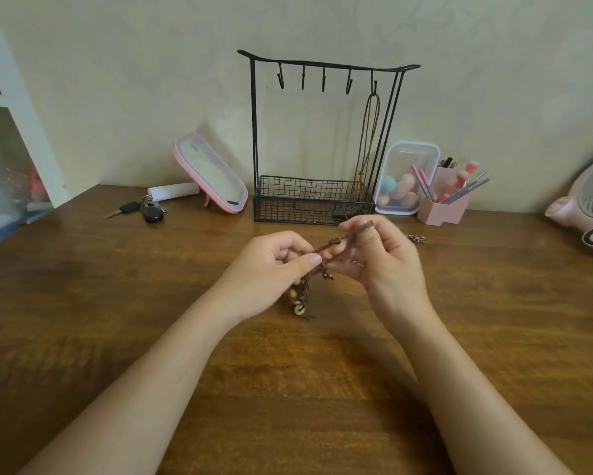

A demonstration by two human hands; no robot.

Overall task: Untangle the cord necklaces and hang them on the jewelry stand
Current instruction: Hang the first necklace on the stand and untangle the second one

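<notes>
Two hands share one brown cord necklace (326, 246) held above the middle of the surface (117, 303): its taut stretch runs on a slant from about eight o'clock at the left hand (271, 269) up toward two o'clock at the right hand (380, 255), with a small knot sitting between them, nearer the left thumb. Left fingers (310, 259) are closed on the lower end of that stretch, and right fingers (363, 231) are pinched shut on the upper end, so neither hand is free. Below the left hand the rest of the necklace hangs in a bunch with pale beads (298, 305) that reach down to the surface or nearly so; whether more than one cord is caught in that bunch cannot be told. My reading is that loosening depends on drawing along this slanted axis, and the left hand is nearer the knot. At twelve o'clock from the hands stands one black wire jewelry stand (322, 138) with five hooks; four are bare and the rightmost carries one hung cord necklace (370, 132) falling into the basket. Further out lie one small metal charm (416, 238) at three o'clock, one pink mirror (213, 173) and one bunch of keys (144, 210) around ten o'clock.
</notes>
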